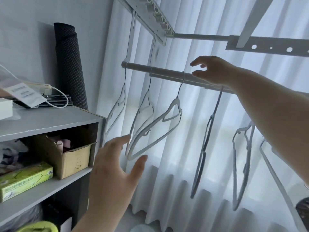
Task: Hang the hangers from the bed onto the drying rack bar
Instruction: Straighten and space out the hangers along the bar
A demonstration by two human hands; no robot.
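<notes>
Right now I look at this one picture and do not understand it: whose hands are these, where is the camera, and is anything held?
No machine is here: a person works with two bare hands. The one picture comes from a camera on the person's head, looking forward at the hands. A grey drying rack bar runs before a white curtain, and several pale hangers hang from it. The right hand reaches up to the bar with open fingers and holds nothing. The left hand is open beside the low corner of one tilted hanger; whether it touches is unclear. At the left stands a grey shelf with a cardboard box inside and a rolled dark mat on top.
</notes>
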